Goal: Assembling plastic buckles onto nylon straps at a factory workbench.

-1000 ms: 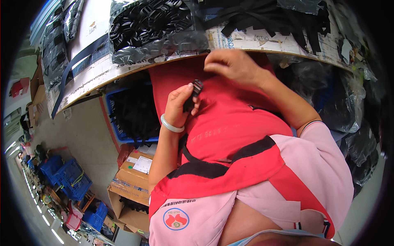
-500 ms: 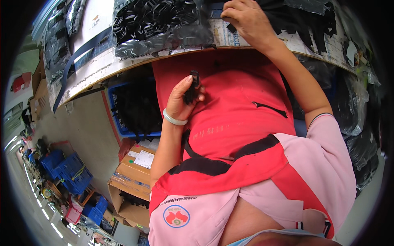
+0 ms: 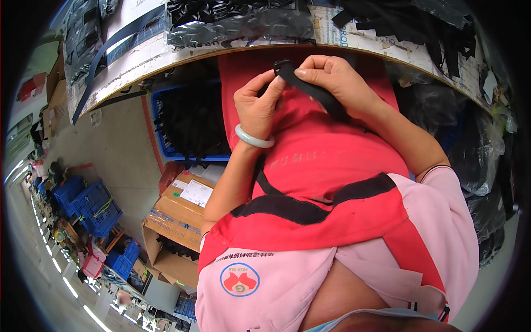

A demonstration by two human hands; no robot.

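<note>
Above my lap, my left hand [image 3: 256, 108] pinches a small black plastic buckle [image 3: 280, 65] between thumb and fingertips. My right hand [image 3: 338, 83] is closed on a black webbing strap [image 3: 315, 93], thumb on top. The strap's upper end meets the buckle; whether it passes through the slot is too small to tell. Its other part curves down below my right hand over the red apron [image 3: 310, 133]. Both hands are just in front of the table edge.
On the table [image 3: 124, 83] lie a clear bag of black buckles [image 3: 238, 25] and a pile of black straps [image 3: 409, 33]. A blue crate [image 3: 160, 133] with dark contents stands under the table at left, near an open carton [image 3: 180, 213]. Plastic bags [image 3: 470, 160] crowd the right side.
My right hand has come back from the table to my lap with a black strap. My left hand has risen toward it, bringing the buckle to the strap's end.
</note>
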